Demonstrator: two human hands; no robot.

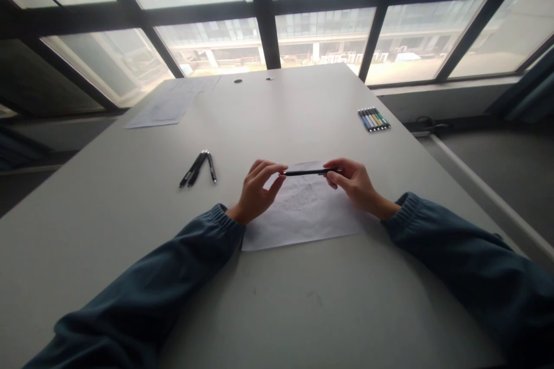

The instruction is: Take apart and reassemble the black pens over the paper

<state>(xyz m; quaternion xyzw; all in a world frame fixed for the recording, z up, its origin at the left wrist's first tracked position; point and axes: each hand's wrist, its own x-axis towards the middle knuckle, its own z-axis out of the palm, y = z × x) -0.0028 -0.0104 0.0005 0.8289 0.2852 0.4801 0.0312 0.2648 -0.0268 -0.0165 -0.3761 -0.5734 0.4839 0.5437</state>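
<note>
A black pen [305, 172] is held level between my two hands, above a white sheet of paper [322, 225]. My left hand [261, 189] pinches its left end between thumb and forefinger. Around its right end close the thumb and fingers of my right hand [351, 183], which hide part of that end. Faint grey drawing lines show on the sheet below the pen. To the left of my left hand lie several black pens [199, 168] in a loose group, one of them angled apart.
At the right edge of the white table [268, 127] lies a row of several coloured pens [374, 119]. More paper sheets [162, 106] lie at the far left. Two round holes are near the far edge, with framed windows [268, 40] behind it.
</note>
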